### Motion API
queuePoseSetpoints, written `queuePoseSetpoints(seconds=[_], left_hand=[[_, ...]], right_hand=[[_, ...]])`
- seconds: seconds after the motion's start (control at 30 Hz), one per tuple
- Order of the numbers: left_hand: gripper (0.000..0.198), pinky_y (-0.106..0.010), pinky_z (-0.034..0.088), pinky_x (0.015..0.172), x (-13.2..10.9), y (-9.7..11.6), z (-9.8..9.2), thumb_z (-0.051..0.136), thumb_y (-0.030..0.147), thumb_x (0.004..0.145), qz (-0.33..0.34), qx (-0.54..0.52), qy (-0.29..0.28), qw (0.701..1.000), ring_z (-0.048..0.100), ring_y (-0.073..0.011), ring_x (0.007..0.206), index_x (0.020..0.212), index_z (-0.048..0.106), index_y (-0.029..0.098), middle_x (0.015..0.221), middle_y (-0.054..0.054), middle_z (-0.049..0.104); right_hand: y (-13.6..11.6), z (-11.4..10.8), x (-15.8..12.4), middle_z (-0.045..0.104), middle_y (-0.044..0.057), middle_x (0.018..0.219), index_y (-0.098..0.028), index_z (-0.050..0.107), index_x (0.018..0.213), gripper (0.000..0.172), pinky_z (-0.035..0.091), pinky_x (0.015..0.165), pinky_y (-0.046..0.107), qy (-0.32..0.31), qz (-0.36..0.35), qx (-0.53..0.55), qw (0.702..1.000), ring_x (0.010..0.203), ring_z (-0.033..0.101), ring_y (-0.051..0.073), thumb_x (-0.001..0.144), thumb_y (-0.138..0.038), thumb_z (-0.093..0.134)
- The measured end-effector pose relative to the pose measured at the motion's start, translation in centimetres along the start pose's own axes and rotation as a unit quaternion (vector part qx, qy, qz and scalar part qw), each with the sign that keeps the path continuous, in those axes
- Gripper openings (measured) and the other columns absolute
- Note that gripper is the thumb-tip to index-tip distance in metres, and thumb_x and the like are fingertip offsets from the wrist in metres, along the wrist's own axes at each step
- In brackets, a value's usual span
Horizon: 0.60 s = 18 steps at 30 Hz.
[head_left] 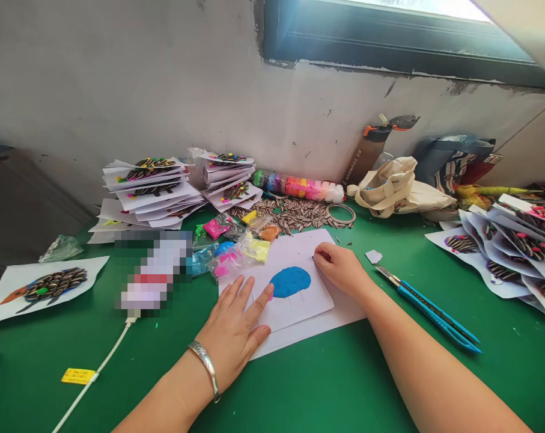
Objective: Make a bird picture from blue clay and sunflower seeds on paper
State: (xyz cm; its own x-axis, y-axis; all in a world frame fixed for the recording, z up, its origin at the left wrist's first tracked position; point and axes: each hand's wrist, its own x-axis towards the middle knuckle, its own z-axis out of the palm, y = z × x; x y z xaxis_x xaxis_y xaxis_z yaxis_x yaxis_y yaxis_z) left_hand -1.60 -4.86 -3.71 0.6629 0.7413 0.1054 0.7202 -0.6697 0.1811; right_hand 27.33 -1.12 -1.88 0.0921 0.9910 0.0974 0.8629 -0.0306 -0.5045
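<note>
A flat blue oval of modelling clay [292, 280] sticks to a white sheet of paper [315, 305], with thin drawn lines below it. My left hand [231, 329] lies spread on the left part of the paper, index fingertip touching the oval's left edge beside a small pink clay bit [270, 297]. At the paper's right side my right hand [339, 264] is closed in a pinch. A tiny dark tip shows at its fingertips, too small to name. More white paper lies beneath the sheet.
Opened clay packets [229, 258] and sunflower seeds [281, 215] lie behind the paper. A blue utility knife [434, 313] is on the right. Stacks of seed-decorated sheets [152, 192] stand at the back left, others at right. A cable [103, 364] runs to a blurred phone [152, 273].
</note>
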Motion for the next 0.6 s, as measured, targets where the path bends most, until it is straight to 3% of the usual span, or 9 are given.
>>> queuePoseSetpoints(seconds=[0.17,0.4,0.5,0.6], left_hand=[[0.063,-0.051,0.029,0.111,0.0,-0.2,0.0,0.035,0.047,0.096,-0.011,-0.029,-0.008,0.999,0.018,-0.0295,0.143,0.151,0.01,0.028,0.154,-0.007,0.03],[0.058,-0.053,0.027,0.112,0.2,-0.3,0.0,0.039,0.05,0.094,-0.01,-0.006,-0.014,1.0,0.02,-0.0322,0.142,0.145,0.032,0.025,0.153,-0.009,0.031],[0.059,-0.053,0.027,0.111,0.4,-0.5,-0.5,0.043,0.049,0.092,-0.004,-0.011,-0.031,0.999,0.02,-0.0325,0.142,0.145,0.033,0.025,0.153,-0.01,0.03],[0.06,-0.053,0.027,0.111,0.7,-0.7,-0.9,0.048,0.047,0.091,-0.006,-0.014,-0.04,0.999,0.021,-0.0329,0.141,0.145,0.033,0.027,0.153,-0.009,0.03]], right_hand=[[-0.1,-0.3,-0.2,0.064,0.001,0.075,-0.023,0.06,0.079,0.015,0.034,0.06,0.025,-0.021,-0.023,-0.035,0.999,0.068,0.054,0.016,0.084,-0.022,0.045],[-0.1,-0.8,-0.6,0.064,0.004,0.085,-0.021,0.06,0.083,0.018,0.039,0.066,0.027,-0.008,-0.045,-0.048,0.998,0.077,0.057,0.017,0.086,-0.016,0.043],[-1.4,-1.1,-1.5,0.065,0.003,0.092,-0.022,0.061,0.091,0.019,0.042,0.074,0.027,-0.005,-0.114,0.039,0.993,0.084,0.058,0.016,0.089,-0.015,0.044],[-3.5,-0.7,-2.7,0.063,0.003,0.086,-0.022,0.063,0.093,0.018,0.043,0.073,0.027,-0.072,-0.219,0.092,0.969,0.082,0.055,0.016,0.092,-0.017,0.046]])
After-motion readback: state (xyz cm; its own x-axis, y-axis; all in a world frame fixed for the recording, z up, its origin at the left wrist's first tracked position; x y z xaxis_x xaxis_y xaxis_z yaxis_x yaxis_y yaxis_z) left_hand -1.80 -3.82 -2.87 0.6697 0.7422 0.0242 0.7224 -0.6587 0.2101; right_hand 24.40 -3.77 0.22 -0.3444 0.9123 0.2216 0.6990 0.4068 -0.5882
